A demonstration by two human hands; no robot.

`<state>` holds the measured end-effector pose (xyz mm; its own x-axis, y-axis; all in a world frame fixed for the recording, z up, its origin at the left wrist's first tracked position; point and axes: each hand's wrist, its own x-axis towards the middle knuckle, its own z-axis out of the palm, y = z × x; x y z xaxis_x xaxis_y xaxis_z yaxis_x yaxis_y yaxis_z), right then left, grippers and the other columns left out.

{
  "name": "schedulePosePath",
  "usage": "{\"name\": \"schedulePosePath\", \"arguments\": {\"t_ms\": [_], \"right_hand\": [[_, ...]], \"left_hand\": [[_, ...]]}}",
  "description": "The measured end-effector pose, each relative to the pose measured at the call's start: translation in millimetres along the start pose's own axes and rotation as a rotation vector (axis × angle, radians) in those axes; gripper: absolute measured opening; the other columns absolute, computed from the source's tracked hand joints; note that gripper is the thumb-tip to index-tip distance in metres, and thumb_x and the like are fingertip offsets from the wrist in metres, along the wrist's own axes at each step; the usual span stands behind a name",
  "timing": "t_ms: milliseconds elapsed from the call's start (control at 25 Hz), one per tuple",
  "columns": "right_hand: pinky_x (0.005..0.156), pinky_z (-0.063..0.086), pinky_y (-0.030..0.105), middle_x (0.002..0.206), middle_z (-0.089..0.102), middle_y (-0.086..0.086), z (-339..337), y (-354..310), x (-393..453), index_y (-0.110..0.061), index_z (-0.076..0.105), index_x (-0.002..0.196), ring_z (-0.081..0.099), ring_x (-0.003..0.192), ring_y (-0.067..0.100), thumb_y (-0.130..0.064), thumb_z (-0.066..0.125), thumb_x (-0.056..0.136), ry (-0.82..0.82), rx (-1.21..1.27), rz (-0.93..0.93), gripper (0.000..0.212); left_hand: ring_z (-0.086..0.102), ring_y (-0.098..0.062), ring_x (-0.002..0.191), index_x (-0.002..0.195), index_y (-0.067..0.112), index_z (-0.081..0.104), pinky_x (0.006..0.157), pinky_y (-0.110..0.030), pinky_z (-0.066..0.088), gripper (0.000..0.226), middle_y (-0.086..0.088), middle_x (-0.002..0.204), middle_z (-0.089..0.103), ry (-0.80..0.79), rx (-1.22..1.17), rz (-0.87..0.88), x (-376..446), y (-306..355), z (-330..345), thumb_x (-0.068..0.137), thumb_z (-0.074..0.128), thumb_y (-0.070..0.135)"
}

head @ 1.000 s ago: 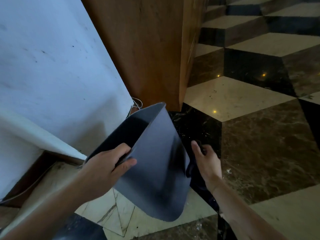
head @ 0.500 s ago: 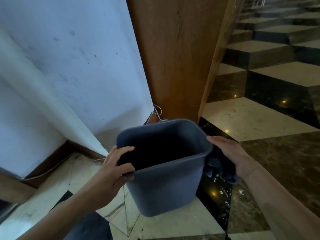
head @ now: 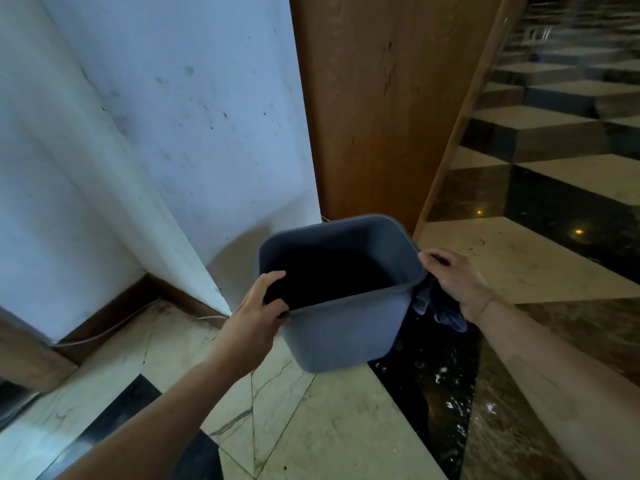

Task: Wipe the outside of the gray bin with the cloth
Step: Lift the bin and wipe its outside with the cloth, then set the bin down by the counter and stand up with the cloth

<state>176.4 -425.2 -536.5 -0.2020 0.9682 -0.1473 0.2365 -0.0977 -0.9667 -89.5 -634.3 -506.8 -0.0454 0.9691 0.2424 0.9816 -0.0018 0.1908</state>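
1. Bin upright, open top toward me, held over the marble floor near the wooden panel.
2. My left hand grips its near-left rim.
3. My right hand presses the cloth against its right outer wall, fingers curled over it.

You see: bin gray, dark inside | cloth dark blue | floor cream, black and brown shiny tiles, diamond pattern | wall white, dark specks | panel brown wood
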Motion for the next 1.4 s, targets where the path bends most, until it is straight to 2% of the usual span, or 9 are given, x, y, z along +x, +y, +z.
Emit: {"name": "schedulePosePath", "arguments": {"t_ms": [240,640,760,880,1000,1080,1200,1280,1400], "right_hand": [[0.102,0.051,0.046,0.107,0.071,-0.002,2.6,14.9,12.1,-0.034,0.07,0.091,0.064,0.11,0.021,-0.032,0.062,0.096,0.03,0.022,-0.019,0.009],[0.097,0.053,0.04,0.112,0.069,-0.001,4.0,15.3,7.4,-0.031,0.069,0.102,0.062,0.11,0.02,-0.038,0.059,0.097,0.065,0.021,0.04,0.014],[0.092,0.051,0.037,0.113,0.068,0.002,-4.9,12.4,-4.4,-0.024,0.069,0.115,0.062,0.11,0.022,-0.038,0.057,0.097,0.222,0.091,0.132,0.025],[0.098,0.049,0.04,0.121,0.064,0.007,-20.8,-2.2,-20.3,-0.023,0.066,0.121,0.06,0.113,0.027,-0.035,0.055,0.099,0.358,0.378,0.247,0.027],[0.102,0.047,0.048,0.126,0.06,0.004,-28.2,-43.0,-40.5,-0.036,0.064,0.109,0.058,0.115,0.027,-0.034,0.051,0.101,0.325,0.702,0.256,0.015],[0.1,0.049,0.049,0.132,0.057,0.002,-27.0,-80.7,-58.7,-0.04,0.063,0.117,0.057,0.118,0.026,-0.032,0.048,0.103,0.281,0.822,0.202,0.021],[0.101,0.05,0.049,0.141,0.05,-0.002,-35.9,-154.8,-88.4,-0.045,0.049,0.136,0.055,0.124,0.024,-0.027,0.041,0.106,0.226,0.803,0.128,0.036],[0.1,0.051,0.046,0.141,0.049,-0.006,-52.0,-212.5,-105.9,-0.05,0.047,0.137,0.054,0.125,0.021,-0.024,0.04,0.107,0.184,0.767,0.098,0.04],[0.097,0.052,0.04,0.118,0.065,-0.01,-81.1,-300.5,-125.7,-0.043,0.053,0.134,0.06,0.115,0.02,-0.02,0.042,0.106,0.107,0.719,0.1,0.038]], "left_hand": [[0.058,-0.036,0.111,0.087,0.012,0.062,0.077,-0.038,0.058,0.007,-0.007,0.14,0.033,0.02,0.055,0.031,15.5,-16.4,20.6,0.084,0.064,0.007],[0.051,-0.035,0.121,0.094,0.013,0.062,0.078,-0.044,0.059,0.009,-0.01,0.138,0.038,0.044,0.061,0.016,10.4,-26.1,42.0,0.089,0.057,0.019],[0.039,-0.034,0.133,0.104,0.017,0.061,0.085,-0.047,0.057,0.028,-0.01,0.141,0.037,0.018,0.081,-0.004,9.1,-27.5,41.1,0.093,0.044,0.037],[0.038,-0.028,0.131,0.117,0.021,0.057,0.091,-0.046,0.051,0.045,-0.006,0.139,0.041,0.1,0.079,-0.117,12.2,-7.5,26.2,0.091,0.038,0.052],[0.048,-0.016,0.107,0.106,0.022,0.062,0.087,-0.039,0.049,0.042,0.004,0.113,0.056,0.209,-0.094,-0.096,43.5,51.1,-4.0,0.086,0.043,0.054],[0.053,-0.004,0.096,0.106,0.028,0.06,0.084,-0.032,0.049,0.041,0.014,0.103,0.058,0.045,-0.379,-0.085,72.8,110.3,-35.6,0.083,0.049,0.059],[0.055,0.004,0.099,0.122,0.032,0.052,0.088,-0.025,0.049,0.053,0.022,0.109,0.057,-0.241,-0.679,-0.095,117.8,187.2,-95.6,0.078,0.057,0.062],[0.059,0.002,0.096,0.117,0.036,0.054,0.086,-0.028,0.052,0.042,0.018,0.106,0.062,-0.157,-0.692,-0.1,136.9,215.7,-143.1,0.08,0.059,0.055],[0.057,-0.001,0.089,0.106,0.034,0.062,0.08,-0.025,0.05,0.019,0.015,0.098,0.061,0.011,-0.534,-0.079,162.1,230.2,-228.9,0.089,0.055,0.037]]}}
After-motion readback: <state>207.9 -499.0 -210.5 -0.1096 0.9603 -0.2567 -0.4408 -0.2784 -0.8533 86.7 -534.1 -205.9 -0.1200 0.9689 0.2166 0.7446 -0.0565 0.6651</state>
